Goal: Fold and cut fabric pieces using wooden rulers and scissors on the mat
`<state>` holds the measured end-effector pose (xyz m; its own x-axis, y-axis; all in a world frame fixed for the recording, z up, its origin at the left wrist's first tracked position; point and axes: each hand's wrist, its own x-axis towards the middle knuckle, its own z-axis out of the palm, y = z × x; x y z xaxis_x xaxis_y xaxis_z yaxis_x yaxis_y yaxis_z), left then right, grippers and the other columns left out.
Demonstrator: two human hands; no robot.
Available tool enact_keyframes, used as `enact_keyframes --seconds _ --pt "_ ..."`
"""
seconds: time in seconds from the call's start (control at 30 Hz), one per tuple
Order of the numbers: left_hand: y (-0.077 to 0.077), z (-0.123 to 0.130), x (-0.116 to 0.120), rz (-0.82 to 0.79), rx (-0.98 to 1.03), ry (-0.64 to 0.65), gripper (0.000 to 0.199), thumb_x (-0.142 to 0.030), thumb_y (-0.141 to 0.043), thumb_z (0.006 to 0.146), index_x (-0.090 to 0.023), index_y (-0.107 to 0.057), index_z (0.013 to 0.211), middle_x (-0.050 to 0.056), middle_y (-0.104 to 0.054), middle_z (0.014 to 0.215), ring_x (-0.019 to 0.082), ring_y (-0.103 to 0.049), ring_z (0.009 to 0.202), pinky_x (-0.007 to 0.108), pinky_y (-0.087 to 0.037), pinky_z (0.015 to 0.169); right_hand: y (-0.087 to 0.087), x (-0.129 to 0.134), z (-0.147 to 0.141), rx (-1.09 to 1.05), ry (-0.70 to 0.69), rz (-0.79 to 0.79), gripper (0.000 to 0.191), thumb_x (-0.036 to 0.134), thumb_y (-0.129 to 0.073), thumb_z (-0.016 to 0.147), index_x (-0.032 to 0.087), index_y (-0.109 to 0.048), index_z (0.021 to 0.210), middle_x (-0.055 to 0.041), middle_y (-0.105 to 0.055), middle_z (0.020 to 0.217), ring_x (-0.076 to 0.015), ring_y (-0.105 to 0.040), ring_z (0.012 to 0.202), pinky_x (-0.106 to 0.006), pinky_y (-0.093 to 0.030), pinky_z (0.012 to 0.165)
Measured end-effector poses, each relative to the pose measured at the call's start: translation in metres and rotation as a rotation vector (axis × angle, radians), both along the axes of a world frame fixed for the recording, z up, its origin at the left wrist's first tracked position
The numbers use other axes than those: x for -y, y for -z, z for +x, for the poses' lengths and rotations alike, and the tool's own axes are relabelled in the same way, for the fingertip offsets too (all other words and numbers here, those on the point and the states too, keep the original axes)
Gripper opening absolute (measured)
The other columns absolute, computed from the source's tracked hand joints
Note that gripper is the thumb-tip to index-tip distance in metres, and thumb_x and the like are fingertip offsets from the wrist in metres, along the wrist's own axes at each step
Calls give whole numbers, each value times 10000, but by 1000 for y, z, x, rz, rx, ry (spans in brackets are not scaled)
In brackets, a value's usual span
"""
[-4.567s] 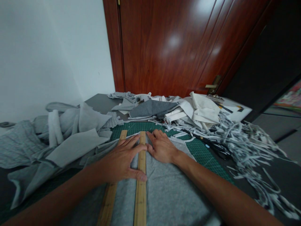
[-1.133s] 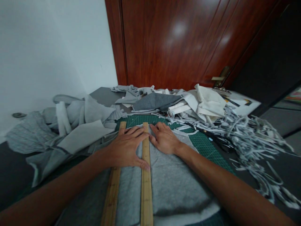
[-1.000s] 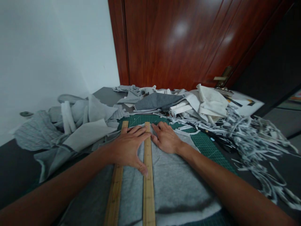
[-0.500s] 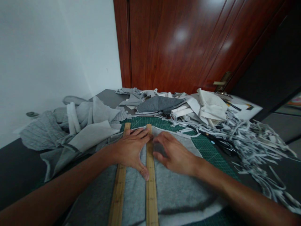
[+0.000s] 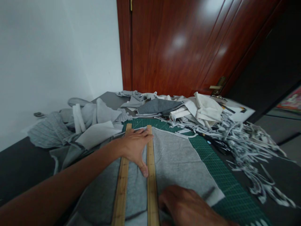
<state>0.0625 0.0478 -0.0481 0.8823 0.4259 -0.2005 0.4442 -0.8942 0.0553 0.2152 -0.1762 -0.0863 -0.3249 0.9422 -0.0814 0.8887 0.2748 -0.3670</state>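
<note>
Two wooden rulers lie lengthwise on a piece of grey knit fabric [image 5: 178,157], a left ruler [image 5: 121,191] and a right ruler [image 5: 152,188]. My left hand [image 5: 135,146] presses down with fingers spread, reaching across the far part of both rulers, its thumb beside the right one. Low in the view, my right hand [image 5: 182,202] is curled close against the right ruler's outer edge, over the fabric. Its fingertips are hidden, so whatever they hold cannot be made out. A green cutting mat [image 5: 211,160] shows from under the fabric.
Crumpled grey cloth [image 5: 56,128] is heaped at the left by the wall. Fabric offcuts [image 5: 160,106] lie along the back before a wooden door [image 5: 174,47]. At the right is a tangle of thin cut strips [image 5: 244,147].
My right hand has slid along the right ruler from beside my left hand down toward me. My left hand stays pressed on the rulers. The camera view has shifted slightly.
</note>
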Motion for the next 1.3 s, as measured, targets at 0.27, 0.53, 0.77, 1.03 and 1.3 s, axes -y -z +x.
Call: enact_keyframes --seconds 0.27,0.53,0.77,1.03,1.3 --pt "-8 5 -1 38 4 68 1357 -875 -836 434 -158 -462 1524 277 -350 1693 465 -383 1536 583 -339 1233 23 21 6 -140 -81 256 270 3 -635 684 212 -647 853 -39 -698 883 -188 -676 744 -265 -490 621" --pt "-6 8 -2 33 11 82 1399 -893 -845 387 -113 -492 1494 317 -414 1634 508 -422 1491 587 -370 1208 29 33 4 -155 43 221 389 30 -617 658 223 -685 988 -20 -699 805 -170 -642 630 -266 -443 556" --pt "-9 2 -2 -1 15 120 1313 -892 -830 461 -258 -442 1544 233 -435 1636 495 -446 1473 597 -422 1154 29 28 4 -189 39 180 315 -5 -617 627 211 -706 838 -21 -689 770 -183 -677 652 -264 -436 556" --pt "-9 4 -3 -9 12 120 1289 -892 -829 457 -254 -450 1511 240 -461 1602 496 -429 1482 605 -429 1141 23 27 7 -284 -57 217 298 -30 -634 731 227 -730 849 -11 -694 881 -142 -678 716 -220 -490 596" --pt "-9 5 -1 -2 10 103 1249 -896 -823 446 -264 -482 1467 223 -496 1573 488 -473 1448 592 -449 1124 31 34 10 -278 -117 231 239 0 -599 885 228 -631 821 -5 -688 827 -159 -688 761 -230 -558 659"
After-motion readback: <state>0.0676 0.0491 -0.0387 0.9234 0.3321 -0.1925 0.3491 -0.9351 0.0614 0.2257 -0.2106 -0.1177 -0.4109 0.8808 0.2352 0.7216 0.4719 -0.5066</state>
